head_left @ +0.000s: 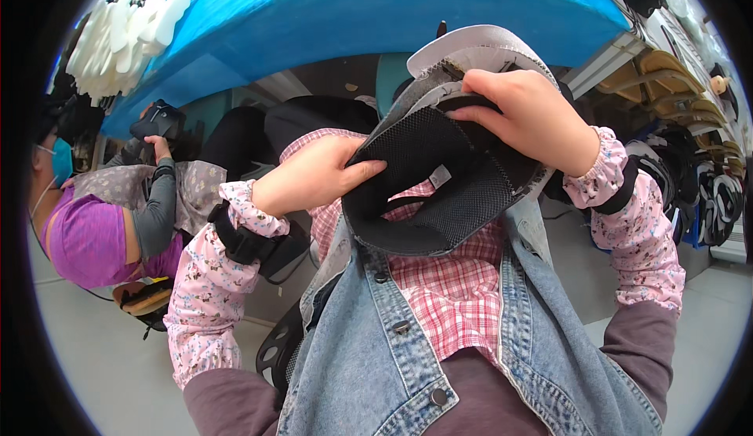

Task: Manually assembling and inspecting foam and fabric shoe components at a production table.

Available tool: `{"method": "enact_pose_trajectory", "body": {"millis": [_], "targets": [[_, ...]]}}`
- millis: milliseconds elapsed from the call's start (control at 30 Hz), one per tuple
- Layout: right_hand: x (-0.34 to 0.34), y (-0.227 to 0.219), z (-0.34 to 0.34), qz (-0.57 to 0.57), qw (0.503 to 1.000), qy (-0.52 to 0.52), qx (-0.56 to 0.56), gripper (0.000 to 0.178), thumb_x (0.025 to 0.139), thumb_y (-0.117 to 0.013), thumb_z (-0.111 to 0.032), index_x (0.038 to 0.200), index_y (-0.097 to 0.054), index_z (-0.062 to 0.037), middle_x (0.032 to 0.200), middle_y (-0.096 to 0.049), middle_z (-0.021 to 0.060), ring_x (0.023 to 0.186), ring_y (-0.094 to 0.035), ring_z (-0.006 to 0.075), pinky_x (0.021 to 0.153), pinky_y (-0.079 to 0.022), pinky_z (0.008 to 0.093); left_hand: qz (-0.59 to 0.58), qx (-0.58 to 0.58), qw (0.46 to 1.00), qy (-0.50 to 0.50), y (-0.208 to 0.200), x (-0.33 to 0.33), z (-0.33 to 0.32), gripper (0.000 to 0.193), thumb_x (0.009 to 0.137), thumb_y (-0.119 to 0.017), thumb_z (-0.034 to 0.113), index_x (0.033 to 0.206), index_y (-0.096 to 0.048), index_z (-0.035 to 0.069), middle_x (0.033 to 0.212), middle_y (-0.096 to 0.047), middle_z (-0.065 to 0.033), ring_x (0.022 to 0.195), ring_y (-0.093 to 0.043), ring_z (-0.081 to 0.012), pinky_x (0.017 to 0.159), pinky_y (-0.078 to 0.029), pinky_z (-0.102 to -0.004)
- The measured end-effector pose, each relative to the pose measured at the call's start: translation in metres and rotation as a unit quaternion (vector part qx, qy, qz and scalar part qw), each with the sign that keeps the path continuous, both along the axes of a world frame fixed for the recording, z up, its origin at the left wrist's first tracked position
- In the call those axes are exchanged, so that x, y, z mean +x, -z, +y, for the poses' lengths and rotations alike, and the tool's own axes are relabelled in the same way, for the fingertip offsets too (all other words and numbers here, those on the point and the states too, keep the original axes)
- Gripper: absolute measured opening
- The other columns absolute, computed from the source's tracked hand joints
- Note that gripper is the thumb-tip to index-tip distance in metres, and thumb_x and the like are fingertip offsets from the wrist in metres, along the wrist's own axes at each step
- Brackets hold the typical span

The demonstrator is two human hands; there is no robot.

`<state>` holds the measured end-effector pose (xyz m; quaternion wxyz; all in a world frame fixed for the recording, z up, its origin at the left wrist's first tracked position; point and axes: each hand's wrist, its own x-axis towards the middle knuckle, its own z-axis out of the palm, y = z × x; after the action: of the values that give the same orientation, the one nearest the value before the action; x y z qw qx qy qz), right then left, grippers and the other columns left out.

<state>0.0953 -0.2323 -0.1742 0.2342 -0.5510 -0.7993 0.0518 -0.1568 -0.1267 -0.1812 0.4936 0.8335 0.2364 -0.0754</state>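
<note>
A sewn shoe upper (459, 212), with black mesh lining, pale grey edges and a small white label inside, is held open above my lap. My left hand (318, 173) grips its left edge, thumb on the black mesh and the other fingers hidden behind. At its upper right, my right hand (537, 118) pinches the rim near the grey padded layer, thumb and forefinger bent inward. A light grey rounded flap (471, 38) stands up at the far end of the upper. The fingertips of my right hand are partly hidden by the material.
A blue-covered table (376, 12) spans the far side, with white foam-like cut pieces (129, 32) stacked at its left. A masked co-worker (118, 224) sits at the left holding a dark piece. Racks of shoe parts (667, 83) and black-and-white uppers (706, 193) stand at the right.
</note>
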Motion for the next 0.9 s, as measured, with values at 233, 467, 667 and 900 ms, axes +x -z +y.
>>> {"method": "enact_pose_trajectory", "body": {"millis": [233,467,667,900], "targets": [[-0.002,0.0,0.008,0.012,0.999,0.002,0.052,0.025,0.08,-0.065,-0.022,0.084,-0.051,-0.0019,0.074,-0.059,0.0162,0.073,-0.059,0.0352,0.064,-0.046,0.0414,-0.042,0.006,0.998,0.048,0.002,0.0,0.001,0.027,0.093,-0.05,0.017,0.11,-0.057,-0.004,0.093,-0.065,-0.0183,0.084,-0.062,-0.0244,0.079,-0.046,-0.0329],[0.001,-0.001,0.014,0.042,0.997,0.024,0.067,0.031,0.076,-0.07,-0.025,0.081,-0.052,-0.0003,0.072,-0.058,0.0166,0.072,-0.058,0.0353,0.064,-0.046,0.0401,0.031,0.027,0.997,0.064,-0.012,0.005,0.0,0.027,0.093,-0.05,0.016,0.113,-0.056,-0.001,0.094,-0.064,-0.0164,0.086,-0.061,-0.023,0.08,-0.046,-0.0325],[0.0,0.001,0.014,0.047,0.997,0.043,0.048,0.034,0.074,-0.072,-0.027,0.078,-0.053,0.0013,0.073,-0.057,0.017,0.072,-0.058,0.0351,0.065,-0.046,0.0401,-0.02,0.043,0.995,0.085,-0.006,0.003,-0.003,0.027,0.092,-0.051,0.016,0.113,-0.056,0.0,0.092,-0.064,-0.0172,0.085,-0.062,-0.0264,0.079,-0.047,-0.033],[-0.001,0.002,0.013,0.035,0.995,0.051,0.083,0.035,0.073,-0.072,-0.029,0.079,-0.057,0.0026,0.072,-0.058,0.0174,0.071,-0.058,0.0349,0.064,-0.047,0.0398,0.041,0.122,0.985,0.116,-0.01,0.006,-0.009,0.025,0.089,-0.054,0.011,0.111,-0.057,-0.001,0.109,-0.06,-0.0185,0.098,-0.058,-0.0334,0.087,-0.044,-0.035]]}}
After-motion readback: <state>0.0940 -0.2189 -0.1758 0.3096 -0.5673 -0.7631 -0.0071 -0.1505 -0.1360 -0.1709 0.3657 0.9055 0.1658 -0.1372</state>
